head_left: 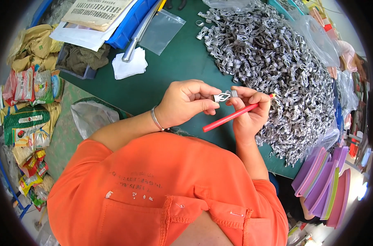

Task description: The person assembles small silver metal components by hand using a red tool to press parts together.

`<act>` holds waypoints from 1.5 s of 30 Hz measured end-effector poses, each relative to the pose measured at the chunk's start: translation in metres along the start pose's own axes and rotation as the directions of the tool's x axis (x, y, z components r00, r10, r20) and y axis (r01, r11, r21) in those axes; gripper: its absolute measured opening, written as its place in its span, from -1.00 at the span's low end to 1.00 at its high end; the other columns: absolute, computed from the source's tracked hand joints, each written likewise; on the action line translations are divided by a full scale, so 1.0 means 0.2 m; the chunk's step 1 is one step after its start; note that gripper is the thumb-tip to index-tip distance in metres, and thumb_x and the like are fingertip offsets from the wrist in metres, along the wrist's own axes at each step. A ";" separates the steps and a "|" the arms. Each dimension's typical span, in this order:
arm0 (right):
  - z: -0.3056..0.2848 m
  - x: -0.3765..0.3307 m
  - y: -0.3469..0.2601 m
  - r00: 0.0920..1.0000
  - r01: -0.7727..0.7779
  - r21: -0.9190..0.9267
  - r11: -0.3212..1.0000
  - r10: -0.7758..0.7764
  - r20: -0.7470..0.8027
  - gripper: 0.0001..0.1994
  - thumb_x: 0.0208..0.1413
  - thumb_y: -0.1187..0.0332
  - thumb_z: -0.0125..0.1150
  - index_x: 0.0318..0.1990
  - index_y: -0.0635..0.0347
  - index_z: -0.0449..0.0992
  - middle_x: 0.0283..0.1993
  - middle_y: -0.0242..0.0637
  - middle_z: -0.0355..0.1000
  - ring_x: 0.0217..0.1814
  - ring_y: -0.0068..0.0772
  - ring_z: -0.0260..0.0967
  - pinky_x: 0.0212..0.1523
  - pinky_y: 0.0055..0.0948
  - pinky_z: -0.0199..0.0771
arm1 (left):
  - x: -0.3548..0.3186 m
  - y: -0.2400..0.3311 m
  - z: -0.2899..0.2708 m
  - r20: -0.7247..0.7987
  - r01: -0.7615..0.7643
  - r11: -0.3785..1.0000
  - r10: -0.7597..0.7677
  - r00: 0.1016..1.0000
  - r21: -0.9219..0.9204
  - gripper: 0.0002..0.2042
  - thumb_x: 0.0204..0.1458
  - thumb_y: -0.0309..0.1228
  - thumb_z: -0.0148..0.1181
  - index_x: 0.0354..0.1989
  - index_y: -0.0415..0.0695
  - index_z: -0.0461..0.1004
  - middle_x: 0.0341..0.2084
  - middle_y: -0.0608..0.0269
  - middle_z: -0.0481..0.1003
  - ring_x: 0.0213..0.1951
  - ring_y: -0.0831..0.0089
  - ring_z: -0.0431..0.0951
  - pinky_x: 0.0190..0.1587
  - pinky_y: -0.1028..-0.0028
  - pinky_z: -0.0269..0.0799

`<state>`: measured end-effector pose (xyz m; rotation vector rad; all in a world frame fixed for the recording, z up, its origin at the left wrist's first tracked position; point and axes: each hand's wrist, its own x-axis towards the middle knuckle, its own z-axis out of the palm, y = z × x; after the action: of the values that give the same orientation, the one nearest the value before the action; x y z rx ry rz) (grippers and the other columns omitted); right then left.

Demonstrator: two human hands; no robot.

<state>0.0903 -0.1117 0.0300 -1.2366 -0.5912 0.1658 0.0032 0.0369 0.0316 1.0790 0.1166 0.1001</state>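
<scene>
My left hand (pixel 185 103) pinches one end of a small coiled metal spring (pixel 223 96) between thumb and fingers. My right hand (pixel 249 111) touches the spring's other end with its fingertips and also grips a red pencil-like stick (pixel 229 118) that slants down to the left. Both hands hover over the dark green table (pixel 174 69), just in front of a big heap of the same grey metal springs (pixel 272 61). A silver bangle (pixel 155 119) circles my left wrist.
A clear plastic bag (pixel 161 30), a white cloth (pixel 129 64), a metal bar (pixel 139 35) and a blue tray with papers (pixel 125 28) lie at the table's far left. Snack packets and sacks (pixel 26 106) crowd the floor on the left. Purple and pink trays (pixel 326 184) are stacked at the right.
</scene>
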 end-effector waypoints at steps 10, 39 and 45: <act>-0.01 -0.02 0.02 1.000 0.007 -0.036 0.999 -0.007 -0.004 -0.68 -0.14 0.69 0.19 -0.42 0.20 0.11 -0.27 0.03 0.39 -0.39 -0.47 0.39 -0.38 -0.56 0.47 | 0.02 0.00 -0.02 0.101 -0.276 0.889 0.256 0.961 0.365 -0.77 -0.16 -0.75 0.13 -0.25 -0.35 0.45 -0.41 0.16 0.44 -0.38 0.49 0.52 -0.32 0.58 0.49; 0.00 0.18 -0.08 0.907 -0.415 0.063 0.908 0.418 -0.048 -0.75 -0.03 0.59 0.13 -0.55 0.15 0.16 -0.45 -0.20 0.39 -0.56 -0.55 0.31 -0.63 -0.65 0.28 | 0.13 -0.01 -0.03 -0.067 0.171 0.983 -0.175 0.982 -0.063 -0.77 -0.08 -0.55 0.17 -0.22 -0.25 0.34 -0.49 0.35 0.35 -0.63 0.73 0.25 -0.63 0.73 0.14; -0.04 0.06 0.02 0.901 -0.433 0.287 0.854 0.399 0.172 -0.77 -0.03 0.66 0.08 -0.51 0.15 0.16 -0.24 -0.01 0.41 -0.33 -0.41 0.40 -0.33 -0.54 0.47 | 0.11 0.01 0.01 0.003 -0.176 0.977 0.177 0.984 0.120 -0.86 -0.11 -0.63 0.17 -0.33 -0.29 0.41 -0.43 0.33 0.40 -0.47 0.68 0.35 -0.45 0.72 0.26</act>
<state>0.1053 -0.1110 0.0293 -1.0268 -0.3585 0.6742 0.0246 0.0390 0.0327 1.2083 0.0333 0.2604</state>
